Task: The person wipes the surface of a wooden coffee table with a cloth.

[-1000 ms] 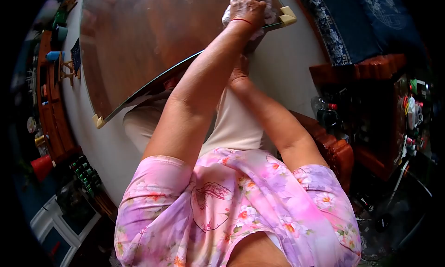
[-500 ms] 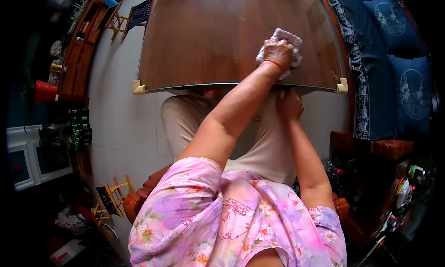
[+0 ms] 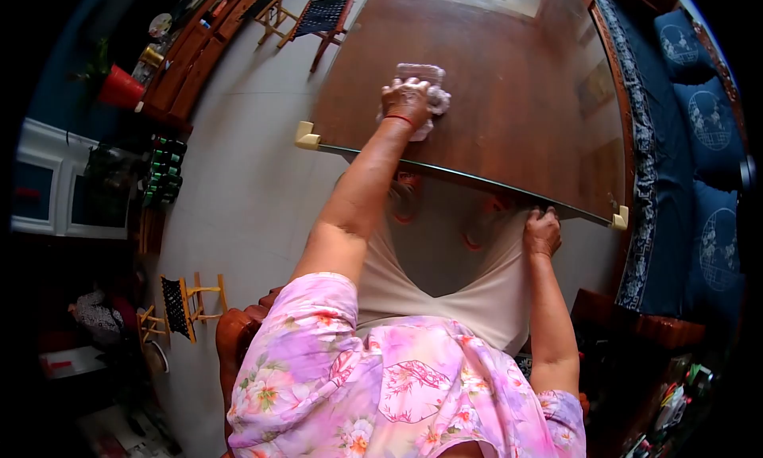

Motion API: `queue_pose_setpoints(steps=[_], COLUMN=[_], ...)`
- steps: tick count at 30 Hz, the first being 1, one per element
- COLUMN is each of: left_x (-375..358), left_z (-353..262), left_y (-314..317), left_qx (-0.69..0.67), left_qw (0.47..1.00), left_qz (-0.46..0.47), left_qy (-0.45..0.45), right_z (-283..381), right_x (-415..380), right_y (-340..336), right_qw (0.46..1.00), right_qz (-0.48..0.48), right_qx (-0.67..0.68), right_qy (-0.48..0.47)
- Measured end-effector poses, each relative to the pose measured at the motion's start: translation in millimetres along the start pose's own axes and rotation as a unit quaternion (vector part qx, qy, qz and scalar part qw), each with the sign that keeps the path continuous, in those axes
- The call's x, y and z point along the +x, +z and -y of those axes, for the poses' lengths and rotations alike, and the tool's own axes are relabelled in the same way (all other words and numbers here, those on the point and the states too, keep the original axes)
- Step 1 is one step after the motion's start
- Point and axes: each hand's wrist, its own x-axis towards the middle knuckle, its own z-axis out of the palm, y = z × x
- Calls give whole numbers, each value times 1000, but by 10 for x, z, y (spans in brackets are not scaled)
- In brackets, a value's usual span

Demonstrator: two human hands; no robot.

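Note:
My left hand (image 3: 407, 100), with a red band at the wrist, presses a bunched pale pink cloth (image 3: 421, 72) against the tabletop. Its fingers are bent over the cloth, which sticks out ahead of and beside them. Under the cloth lies the brown table (image 3: 501, 116), with a glassy, reflecting top. My right hand (image 3: 543, 234) is at the near edge of the table, right of the middle, its fingers curled over that edge. Pale corner guards sit on the table's near left corner (image 3: 307, 135) and near right corner (image 3: 620, 217).
A dark blue sofa (image 3: 671, 196) with patterned cushions runs along the right. Folding stools stand at the upper left (image 3: 324, 15) and lower left (image 3: 181, 307). A red pot (image 3: 121, 87) is by the wooden cabinet (image 3: 184, 49). My knees are close to the table edge.
My left hand has slid the cloth leftward across the tabletop. My right hand has come from below the table edge up onto it. The view has turned and shifted.

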Motion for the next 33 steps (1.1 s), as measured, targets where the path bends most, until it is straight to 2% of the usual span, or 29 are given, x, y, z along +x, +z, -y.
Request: queue_pose_setpoints(steps=[8, 11, 13, 15, 19, 25, 29, 33], left_x=[40, 15, 43, 23, 52, 93, 128, 114], left_z=[1312, 1419, 1448, 1300, 979, 351, -77, -598], left_y=[41, -116, -89, -110, 5, -29, 100, 67], left_qx=[37, 25, 1, 15, 40, 46, 35, 33], left_qw=[990, 977, 969, 961, 972, 982, 994, 998], left_qz=[15, 34, 11, 20, 4, 40, 11, 26], left_qy=[-137, -210, -248, -275, -233, -177, -106, -46], right_z=[-51, -1, 9, 29, 41, 20, 17, -13], right_x=[34, 19, 20, 12, 43, 40, 45, 41], right_y=[11, -23, -13, -16, -15, -10, -27, 9], right_qw=[1000, 1000, 1000, 1000, 1000, 1000, 1000, 1000], right_qz=[7, 8, 10, 1, 18, 10, 18, 6], right_qx=[-20, -19, -16, -8, -12, -2, 9, 9], right_qy=[-4, 1, 6, 7, 10, -2, 6, -1])
